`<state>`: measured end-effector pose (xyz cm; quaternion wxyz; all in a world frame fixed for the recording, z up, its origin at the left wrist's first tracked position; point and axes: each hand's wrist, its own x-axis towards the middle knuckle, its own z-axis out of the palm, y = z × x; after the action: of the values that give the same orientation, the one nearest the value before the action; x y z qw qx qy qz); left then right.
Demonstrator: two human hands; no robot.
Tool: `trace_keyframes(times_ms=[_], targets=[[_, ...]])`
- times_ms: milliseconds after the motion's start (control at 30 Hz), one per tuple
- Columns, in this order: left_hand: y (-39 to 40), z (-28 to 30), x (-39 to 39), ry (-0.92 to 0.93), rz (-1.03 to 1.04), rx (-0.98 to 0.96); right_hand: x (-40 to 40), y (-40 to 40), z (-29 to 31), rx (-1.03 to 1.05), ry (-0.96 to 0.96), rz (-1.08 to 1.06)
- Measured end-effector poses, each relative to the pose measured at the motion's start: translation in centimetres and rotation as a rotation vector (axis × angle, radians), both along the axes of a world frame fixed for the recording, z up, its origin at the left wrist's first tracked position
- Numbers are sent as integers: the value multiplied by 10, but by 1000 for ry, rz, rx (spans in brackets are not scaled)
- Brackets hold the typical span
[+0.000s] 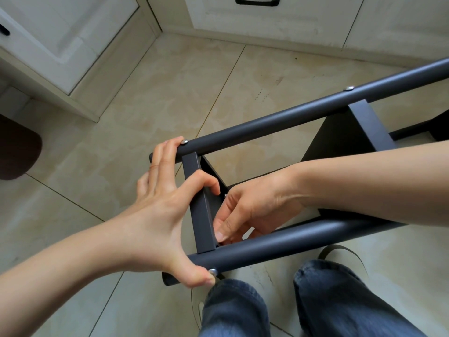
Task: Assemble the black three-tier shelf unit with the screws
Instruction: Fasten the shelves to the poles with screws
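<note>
The black shelf unit lies on its side on the tile floor, with an upper tube [267, 122] and a lower tube [291, 242] joined by an end shelf [199, 205] and a second shelf [359, 132]. My left hand [158, 210] spans the end: fingers lie over the upper tube beside a screw [185, 141], the index finger hooks over the end shelf's rim, and the thumb presses a screw head [212, 271] on the lower tube. My right hand [245, 210] reaches inside the frame and pinches something small in the corner by the lower tube; the thing itself is hidden.
White cabinets [267, 18] with black handles stand at the back and left [60, 32]. A dark brown rounded object [17, 152] sits at the left edge. My legs in jeans [233, 310] are just below the frame. A thin dark strap [340, 249] curls on the floor.
</note>
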<state>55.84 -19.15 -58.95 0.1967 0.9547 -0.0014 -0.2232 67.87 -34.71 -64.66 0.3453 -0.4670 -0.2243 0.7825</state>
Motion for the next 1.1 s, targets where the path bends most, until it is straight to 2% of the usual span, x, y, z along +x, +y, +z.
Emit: trace_keyframes(times_ms=[133, 400, 667, 1100], targets=[[0, 0, 0, 12, 11, -13, 1, -1, 0, 35, -53, -6], [0, 0, 0, 14, 12, -13, -1, -2, -4, 42, 17, 11], [1, -1, 1, 6, -6, -8, -3, 3, -2, -1, -61, 1], [-1, 0, 1, 10, 1, -3, -2, 3, -5, -27, 2, -13]])
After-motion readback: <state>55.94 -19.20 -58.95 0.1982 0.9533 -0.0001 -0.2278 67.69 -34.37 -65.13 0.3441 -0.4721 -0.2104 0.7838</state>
